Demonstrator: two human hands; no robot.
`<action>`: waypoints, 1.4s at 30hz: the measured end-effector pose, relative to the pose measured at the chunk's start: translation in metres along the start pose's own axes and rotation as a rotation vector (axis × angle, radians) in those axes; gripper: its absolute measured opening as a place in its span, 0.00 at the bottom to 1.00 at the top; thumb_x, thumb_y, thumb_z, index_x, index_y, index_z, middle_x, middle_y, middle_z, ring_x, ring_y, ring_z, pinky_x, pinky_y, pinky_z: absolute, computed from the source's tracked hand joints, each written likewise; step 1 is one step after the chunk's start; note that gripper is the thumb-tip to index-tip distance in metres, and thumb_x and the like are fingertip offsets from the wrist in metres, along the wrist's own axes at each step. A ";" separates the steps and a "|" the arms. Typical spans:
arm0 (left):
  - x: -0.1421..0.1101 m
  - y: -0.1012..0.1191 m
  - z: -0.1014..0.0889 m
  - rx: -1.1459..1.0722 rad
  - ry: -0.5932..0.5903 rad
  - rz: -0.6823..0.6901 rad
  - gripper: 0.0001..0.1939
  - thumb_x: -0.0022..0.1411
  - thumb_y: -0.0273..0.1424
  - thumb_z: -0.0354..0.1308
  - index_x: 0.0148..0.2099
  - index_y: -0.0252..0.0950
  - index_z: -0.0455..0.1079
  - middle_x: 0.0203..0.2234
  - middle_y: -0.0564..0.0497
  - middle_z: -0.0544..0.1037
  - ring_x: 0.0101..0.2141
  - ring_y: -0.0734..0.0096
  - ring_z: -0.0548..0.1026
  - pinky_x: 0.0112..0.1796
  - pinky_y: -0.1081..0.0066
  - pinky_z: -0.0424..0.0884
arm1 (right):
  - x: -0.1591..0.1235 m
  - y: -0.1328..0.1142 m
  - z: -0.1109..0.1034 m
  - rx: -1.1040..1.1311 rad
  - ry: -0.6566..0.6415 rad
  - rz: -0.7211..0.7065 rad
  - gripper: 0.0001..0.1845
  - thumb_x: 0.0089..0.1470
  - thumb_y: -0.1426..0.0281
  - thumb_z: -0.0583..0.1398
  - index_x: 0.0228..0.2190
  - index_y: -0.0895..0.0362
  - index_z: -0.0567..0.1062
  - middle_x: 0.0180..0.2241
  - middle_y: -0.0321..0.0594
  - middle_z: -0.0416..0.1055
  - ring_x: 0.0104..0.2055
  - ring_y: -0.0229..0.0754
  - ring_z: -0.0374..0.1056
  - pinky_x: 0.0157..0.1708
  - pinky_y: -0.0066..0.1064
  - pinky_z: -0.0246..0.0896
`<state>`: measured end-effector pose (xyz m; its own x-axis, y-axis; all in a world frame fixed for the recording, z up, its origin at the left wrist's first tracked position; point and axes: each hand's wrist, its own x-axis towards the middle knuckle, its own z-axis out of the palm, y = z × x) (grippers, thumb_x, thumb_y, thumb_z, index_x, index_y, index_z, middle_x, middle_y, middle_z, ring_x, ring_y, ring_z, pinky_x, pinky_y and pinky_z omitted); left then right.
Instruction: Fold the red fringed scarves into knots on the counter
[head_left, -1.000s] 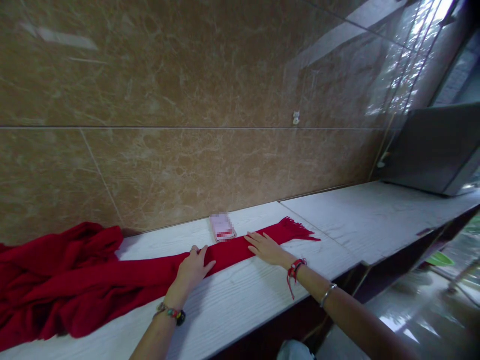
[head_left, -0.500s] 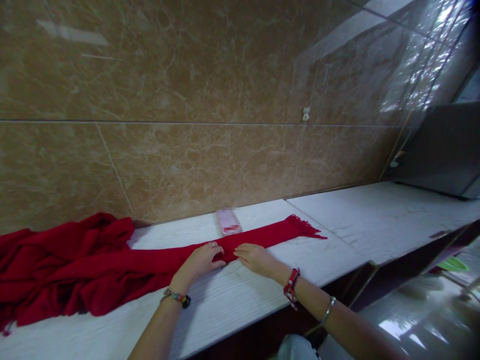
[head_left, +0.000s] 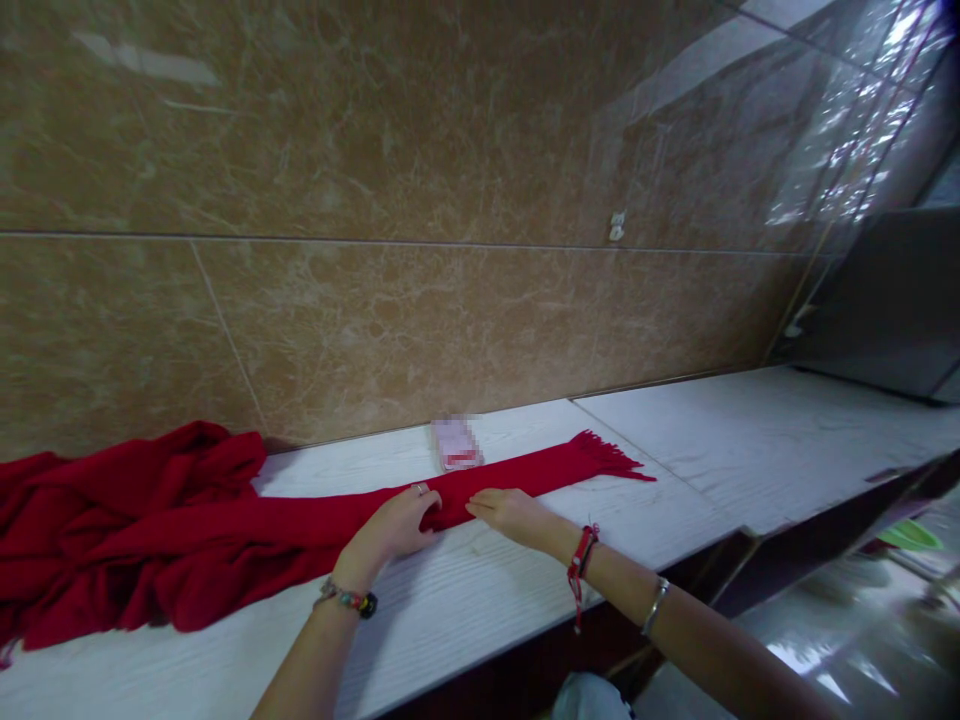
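A red scarf (head_left: pixel 517 475) lies lengthwise along a white wood-grain counter (head_left: pixel 450 600), its right part in a flat narrow strip that ends in a fringe. Toward the left it spreads into a loose, rumpled heap (head_left: pixel 150 540). My left hand (head_left: pixel 397 520), with a ring and a beaded bracelet, has its fingers curled on the strip, thumb at the near edge. Just to its right, my right hand (head_left: pixel 506 510) has its fingers pressed together on the same strip. Its fingertips pinch at the cloth, partly hidden by the hand itself.
A small pinkish, blurred-out rectangular object (head_left: pixel 456 442) lies behind the strip, near the brown marbled tile wall (head_left: pixel 375 330). A dark grey box-like thing (head_left: pixel 877 300) stands at the counter's far right. Below the front edge are dark openings and a green basin (head_left: pixel 910 535).
My left hand has drawn slightly back to the left, its thumb closer to its fingers. The right hand stays nearly in place. The scarf lies much as before.
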<state>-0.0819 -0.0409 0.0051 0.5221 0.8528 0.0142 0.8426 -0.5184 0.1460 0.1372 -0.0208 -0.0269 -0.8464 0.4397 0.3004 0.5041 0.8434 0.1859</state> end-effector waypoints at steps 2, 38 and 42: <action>-0.002 0.005 -0.001 0.038 -0.031 -0.030 0.21 0.46 0.21 0.50 0.46 0.35 0.63 0.44 0.45 0.68 0.43 0.66 0.67 0.43 0.70 0.64 | 0.002 0.000 -0.003 -0.012 -0.027 -0.007 0.15 0.54 0.78 0.52 0.44 0.62 0.68 0.42 0.48 0.70 0.44 0.40 0.65 0.42 0.30 0.62; 0.000 0.006 0.003 0.182 0.054 0.036 0.22 0.55 0.25 0.49 0.53 0.38 0.60 0.46 0.45 0.67 0.46 0.65 0.67 0.43 0.68 0.66 | -0.023 0.027 0.020 -0.226 0.026 0.109 0.18 0.51 0.82 0.52 0.45 0.67 0.67 0.46 0.53 0.67 0.48 0.44 0.63 0.46 0.34 0.61; 0.004 0.017 0.005 0.246 0.061 0.027 0.20 0.57 0.29 0.49 0.52 0.37 0.62 0.47 0.42 0.67 0.46 0.61 0.67 0.42 0.66 0.67 | -0.053 0.058 0.022 -0.272 -0.030 0.204 0.22 0.49 0.84 0.50 0.46 0.64 0.67 0.47 0.52 0.66 0.50 0.44 0.62 0.47 0.35 0.60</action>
<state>-0.0651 -0.0464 0.0028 0.5421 0.8369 0.0753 0.8392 -0.5345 -0.1000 0.2078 0.0111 -0.0525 -0.7257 0.6034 0.3306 0.6878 0.6251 0.3689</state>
